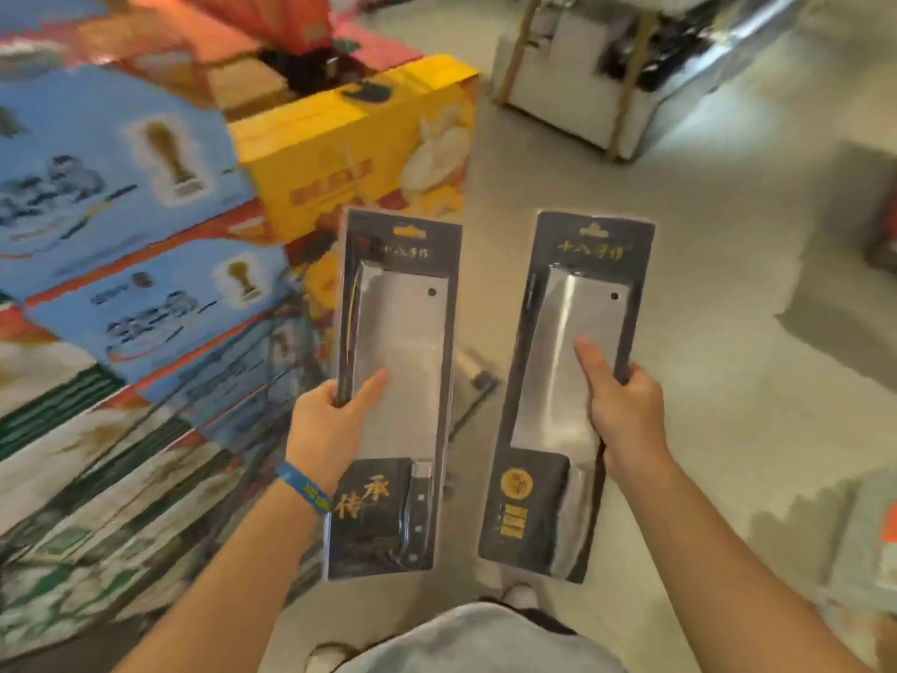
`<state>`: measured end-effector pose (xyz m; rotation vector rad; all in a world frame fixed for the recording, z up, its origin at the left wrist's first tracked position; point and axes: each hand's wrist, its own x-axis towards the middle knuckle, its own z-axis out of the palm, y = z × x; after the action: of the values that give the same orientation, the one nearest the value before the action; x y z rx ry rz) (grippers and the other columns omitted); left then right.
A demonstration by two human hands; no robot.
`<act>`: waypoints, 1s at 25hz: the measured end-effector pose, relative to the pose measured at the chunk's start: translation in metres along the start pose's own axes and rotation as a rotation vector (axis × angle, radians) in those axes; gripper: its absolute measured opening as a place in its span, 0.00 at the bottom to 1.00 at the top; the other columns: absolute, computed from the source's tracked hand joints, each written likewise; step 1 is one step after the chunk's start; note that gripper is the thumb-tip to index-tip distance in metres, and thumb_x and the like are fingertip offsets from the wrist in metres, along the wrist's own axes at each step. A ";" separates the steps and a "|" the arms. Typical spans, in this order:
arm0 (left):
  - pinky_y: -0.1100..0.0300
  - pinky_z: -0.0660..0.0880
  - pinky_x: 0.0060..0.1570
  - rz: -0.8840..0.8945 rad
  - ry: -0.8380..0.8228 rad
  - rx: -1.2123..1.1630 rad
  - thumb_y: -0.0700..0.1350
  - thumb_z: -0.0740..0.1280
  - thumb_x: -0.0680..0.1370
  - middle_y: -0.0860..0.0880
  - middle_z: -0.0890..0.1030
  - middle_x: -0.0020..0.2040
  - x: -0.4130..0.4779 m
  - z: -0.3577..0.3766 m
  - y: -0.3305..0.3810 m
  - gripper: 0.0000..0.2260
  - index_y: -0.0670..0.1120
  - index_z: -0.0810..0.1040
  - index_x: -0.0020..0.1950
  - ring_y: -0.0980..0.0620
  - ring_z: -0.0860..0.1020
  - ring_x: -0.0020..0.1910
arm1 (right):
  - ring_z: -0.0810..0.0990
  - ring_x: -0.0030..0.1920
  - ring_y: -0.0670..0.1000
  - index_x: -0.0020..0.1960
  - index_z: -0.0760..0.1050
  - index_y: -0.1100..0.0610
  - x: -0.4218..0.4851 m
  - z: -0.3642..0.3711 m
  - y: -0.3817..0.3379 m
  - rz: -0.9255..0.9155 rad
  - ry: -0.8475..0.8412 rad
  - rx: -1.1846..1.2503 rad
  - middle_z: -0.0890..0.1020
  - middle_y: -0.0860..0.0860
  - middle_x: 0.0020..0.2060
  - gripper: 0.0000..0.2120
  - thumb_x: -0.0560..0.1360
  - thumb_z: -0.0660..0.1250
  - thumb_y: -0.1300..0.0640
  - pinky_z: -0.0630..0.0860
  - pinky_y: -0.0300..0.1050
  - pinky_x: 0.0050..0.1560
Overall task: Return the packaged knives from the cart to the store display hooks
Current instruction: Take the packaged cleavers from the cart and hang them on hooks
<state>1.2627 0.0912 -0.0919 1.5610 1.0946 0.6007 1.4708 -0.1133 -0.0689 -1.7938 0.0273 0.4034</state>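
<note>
I hold two packaged cleavers upright in front of me, each on a dark card with gold lettering and a hang slot at the top. My left hand grips the left packaged knife by its left edge, thumb across the clear blister. My right hand grips the right packaged knife by its right edge, thumb lying on the blade's cover. The two packs are side by side and apart, both over the floor. No display hooks or cart are clearly in view.
Stacked boxes fill the left: blue boxes, a yellow box, green-and-white ones lower down. A white stand with wooden legs is at the far right. Pale floor lies ahead. My shoes show at the bottom.
</note>
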 end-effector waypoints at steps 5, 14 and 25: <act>0.66 0.57 0.20 0.247 -0.185 0.162 0.59 0.74 0.72 0.56 0.62 0.19 -0.011 0.152 0.054 0.26 0.49 0.61 0.27 0.57 0.63 0.20 | 0.84 0.41 0.45 0.43 0.80 0.46 0.055 -0.138 0.004 0.013 0.157 0.050 0.85 0.36 0.36 0.22 0.67 0.72 0.28 0.78 0.36 0.31; 0.56 0.71 0.33 0.212 -0.721 0.008 0.62 0.75 0.65 0.49 0.75 0.32 -0.045 0.375 0.133 0.23 0.41 0.81 0.39 0.53 0.73 0.33 | 0.82 0.39 0.40 0.41 0.80 0.50 0.087 -0.322 0.034 0.088 0.667 0.176 0.84 0.39 0.33 0.21 0.70 0.72 0.31 0.74 0.30 0.34; 0.44 0.80 0.33 0.220 -1.346 0.083 0.66 0.75 0.63 0.41 0.79 0.31 -0.110 0.653 0.220 0.27 0.42 0.77 0.37 0.42 0.81 0.32 | 0.84 0.44 0.38 0.47 0.82 0.45 0.103 -0.458 0.029 0.093 1.295 0.234 0.87 0.42 0.44 0.12 0.73 0.74 0.37 0.79 0.42 0.47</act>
<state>1.8286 -0.3147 -0.0535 1.6647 -0.0818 -0.3972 1.6781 -0.5337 -0.0316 -1.5433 1.0097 -0.7200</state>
